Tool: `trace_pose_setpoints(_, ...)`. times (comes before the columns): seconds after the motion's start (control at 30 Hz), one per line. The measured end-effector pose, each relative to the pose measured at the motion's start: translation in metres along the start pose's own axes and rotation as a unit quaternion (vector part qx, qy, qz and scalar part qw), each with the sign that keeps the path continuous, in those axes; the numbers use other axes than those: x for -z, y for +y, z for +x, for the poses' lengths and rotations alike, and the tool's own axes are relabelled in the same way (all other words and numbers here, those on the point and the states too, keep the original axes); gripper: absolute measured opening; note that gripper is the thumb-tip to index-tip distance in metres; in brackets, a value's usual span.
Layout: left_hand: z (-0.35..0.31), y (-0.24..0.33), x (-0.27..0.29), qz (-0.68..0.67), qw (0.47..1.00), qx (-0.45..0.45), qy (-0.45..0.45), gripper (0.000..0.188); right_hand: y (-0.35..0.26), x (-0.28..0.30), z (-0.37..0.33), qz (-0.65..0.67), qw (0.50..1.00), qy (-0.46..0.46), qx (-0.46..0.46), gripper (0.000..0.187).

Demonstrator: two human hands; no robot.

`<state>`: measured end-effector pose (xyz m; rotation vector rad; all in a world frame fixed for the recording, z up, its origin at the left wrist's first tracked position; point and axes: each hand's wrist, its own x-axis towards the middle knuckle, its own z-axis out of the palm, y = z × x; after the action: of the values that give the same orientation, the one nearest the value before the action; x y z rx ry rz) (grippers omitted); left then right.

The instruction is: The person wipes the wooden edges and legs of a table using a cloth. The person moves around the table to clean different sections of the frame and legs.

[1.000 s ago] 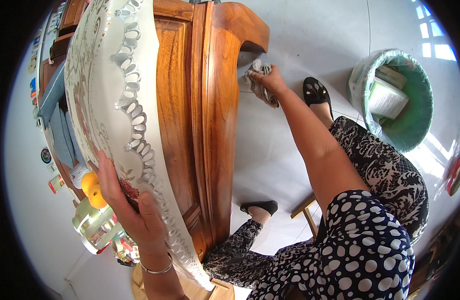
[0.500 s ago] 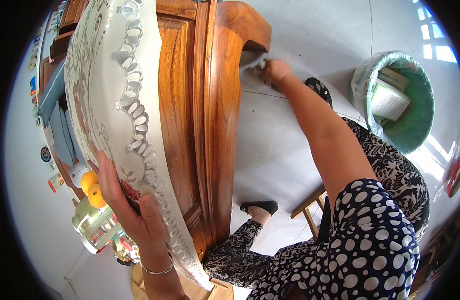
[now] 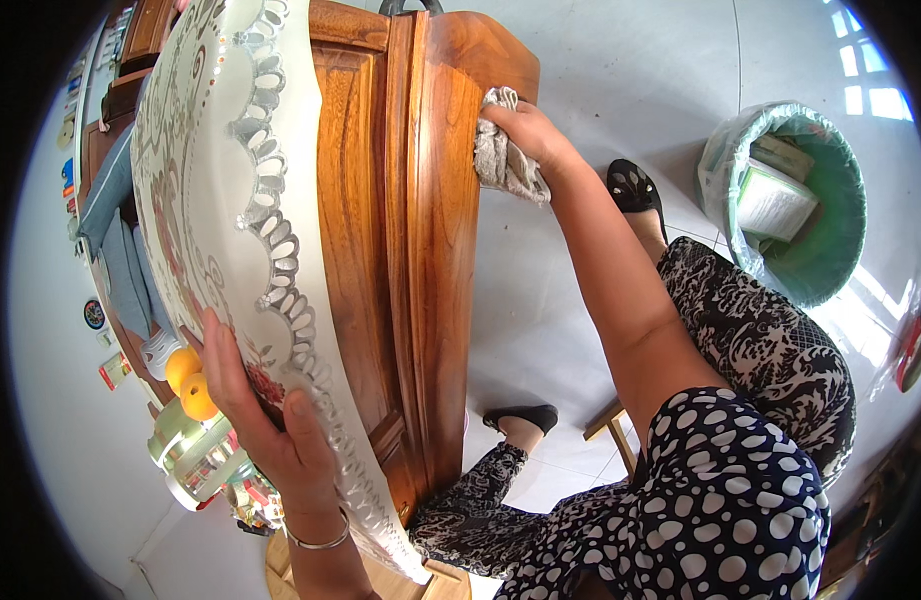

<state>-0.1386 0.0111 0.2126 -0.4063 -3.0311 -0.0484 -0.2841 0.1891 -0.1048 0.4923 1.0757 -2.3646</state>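
Observation:
A crumpled grey cloth is gripped in my right hand, against the lower corner of a carved brown wooden table. Part of the cloth hangs down below my fingers. Over the tabletop lies a pale tablecloth with a scalloped lace edge and a floral print. My left hand, fingers stretched out and thumb apart, rests on the tablecloth close to its edge.
A round bin with a clear liner and boxes in it stands on the grey tiled floor at right. Part of a wooden stool shows near my legs. Two oranges and a clear container sit beyond my left hand.
My right hand has moved up and left with the cloth, from beneath the table's lower edge onto the wooden corner. My left hand has stayed on the tablecloth.

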Motion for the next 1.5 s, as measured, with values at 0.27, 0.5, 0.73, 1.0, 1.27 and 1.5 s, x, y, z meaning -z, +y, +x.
trace_pose_setpoints(0.27,0.006,0.001,-0.003,-0.012,1.000,-0.009,0.000,0.062,0.085,0.045,0.101,0.238,0.956,0.172,-0.011,0.032)
trace_pose_setpoints(0.5,0.013,0.006,-0.003,-0.021,1.000,-0.019,0.000,0.058,0.115,0.081,0.140,0.212,0.932,0.293,-0.018,0.032)
trace_pose_setpoints(0.73,-0.006,0.001,0.005,0.018,1.000,0.004,0.000,0.056,0.064,0.029,0.018,0.194,0.909,0.343,0.137,0.044)
trace_pose_setpoints(1.0,0.008,0.000,-0.004,0.001,0.998,-0.056,0.028,0.052,-0.071,-0.082,-0.046,-0.023,0.879,0.230,0.417,0.045)
trace_pose_setpoints(1.27,0.005,0.000,-0.001,0.005,0.997,-0.064,0.044,0.054,-0.056,-0.111,-0.092,-0.408,0.760,0.178,0.474,0.043)
trace_pose_setpoints(1.5,0.001,0.000,-0.005,0.004,0.996,-0.047,0.078,0.052,-0.014,-0.122,-0.155,-0.532,0.710,0.118,0.445,0.031)
